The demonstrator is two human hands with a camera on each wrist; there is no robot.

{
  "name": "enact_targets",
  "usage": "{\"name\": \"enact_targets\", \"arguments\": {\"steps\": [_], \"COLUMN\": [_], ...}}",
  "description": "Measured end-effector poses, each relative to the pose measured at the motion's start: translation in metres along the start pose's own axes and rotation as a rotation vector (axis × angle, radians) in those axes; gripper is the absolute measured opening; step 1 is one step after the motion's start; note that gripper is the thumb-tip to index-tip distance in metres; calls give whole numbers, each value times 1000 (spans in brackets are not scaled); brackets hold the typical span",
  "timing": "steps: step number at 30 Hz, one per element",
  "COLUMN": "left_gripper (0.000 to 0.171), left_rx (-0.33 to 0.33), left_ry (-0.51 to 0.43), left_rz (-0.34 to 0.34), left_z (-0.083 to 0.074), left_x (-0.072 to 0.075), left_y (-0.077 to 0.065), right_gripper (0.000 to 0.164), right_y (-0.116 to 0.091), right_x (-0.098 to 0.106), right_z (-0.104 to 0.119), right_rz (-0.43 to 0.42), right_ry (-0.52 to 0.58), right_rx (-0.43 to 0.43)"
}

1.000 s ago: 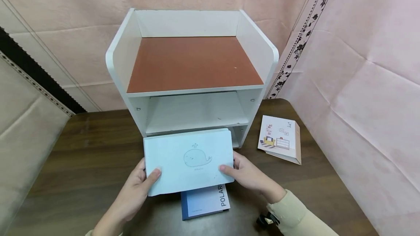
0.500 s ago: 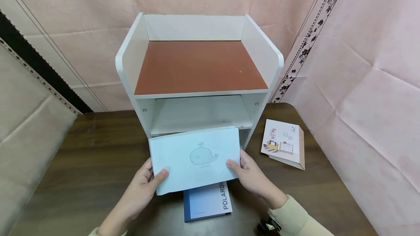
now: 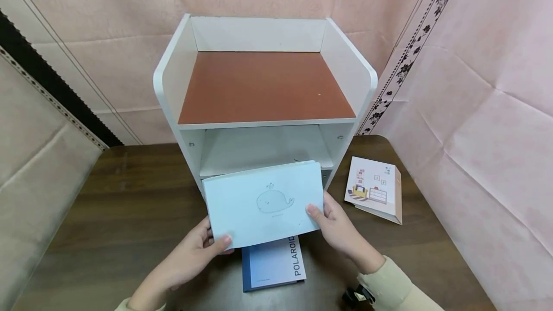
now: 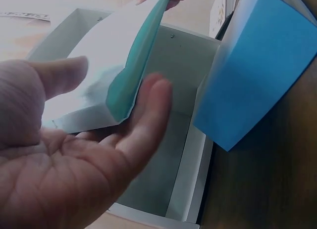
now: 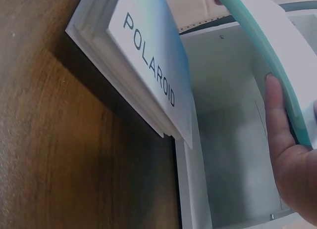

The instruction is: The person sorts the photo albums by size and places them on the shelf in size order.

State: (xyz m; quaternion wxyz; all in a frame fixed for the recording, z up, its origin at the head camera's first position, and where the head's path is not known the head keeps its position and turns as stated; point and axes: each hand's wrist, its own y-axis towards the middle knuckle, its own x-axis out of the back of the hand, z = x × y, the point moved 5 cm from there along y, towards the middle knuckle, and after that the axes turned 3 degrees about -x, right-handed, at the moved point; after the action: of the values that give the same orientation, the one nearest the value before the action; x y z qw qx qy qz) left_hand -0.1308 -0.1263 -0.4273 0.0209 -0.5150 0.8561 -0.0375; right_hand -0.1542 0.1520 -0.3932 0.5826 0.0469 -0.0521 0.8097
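A light blue notebook (image 3: 263,205) with a whale drawing on its cover is held by its two ends in front of the white shelf unit (image 3: 267,122). My left hand (image 3: 192,253) holds its lower left corner, thumb over the cover and fingers beneath. At the right end my right hand (image 3: 341,227) grips it, thumb on the cover. The right wrist view shows the notebook's green-edged side (image 5: 270,58) above the fingers. Below it on the table lies a blue album (image 3: 274,263) marked POLAROID, its upper part hidden by the notebook.
On the right of the wooden table (image 3: 129,215) lies a thick white book (image 3: 372,188) with furniture pictures. The shelf's brown top board (image 3: 267,88) has raised white sides. Pinkish cloth (image 3: 488,109) hangs behind and along the sides.
The notebook has shifted right and slightly up in the view, its right end tilting higher. Both hands move with it, the left now at its lower corner. The head view has shifted a little.
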Motion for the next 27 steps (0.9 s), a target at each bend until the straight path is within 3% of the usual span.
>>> {"name": "enact_targets", "arguments": {"steps": [3, 5, 9, 14, 22, 27], "left_gripper": [49, 47, 44, 42, 33, 32], "left_rx": [-19, -39, -66, -106, -289, -394], "left_ry": [-14, 8, 45, 23, 54, 59], "left_rz": [58, 52, -24, -127, -236, -258], "left_z": [-1, -2, -2, -4, -26, -44], "left_x": [-5, -7, -5, -1, 5, 7], "left_y": [0, 0, 0, 0, 1, 3], "right_gripper": [36, 36, 36, 36, 35, 34], "right_y": [0, -1, -3, -4, 0, 4], "right_x": [2, 3, 3, 3, 6, 10], "right_z": [2, 3, 8, 17, 37, 55], "right_rz": [-15, -18, -13, -16, -29, -51], "right_ry": [7, 6, -15, -50, -58, -79], "right_rx": [-5, 4, 52, 127, 226, 292]}}
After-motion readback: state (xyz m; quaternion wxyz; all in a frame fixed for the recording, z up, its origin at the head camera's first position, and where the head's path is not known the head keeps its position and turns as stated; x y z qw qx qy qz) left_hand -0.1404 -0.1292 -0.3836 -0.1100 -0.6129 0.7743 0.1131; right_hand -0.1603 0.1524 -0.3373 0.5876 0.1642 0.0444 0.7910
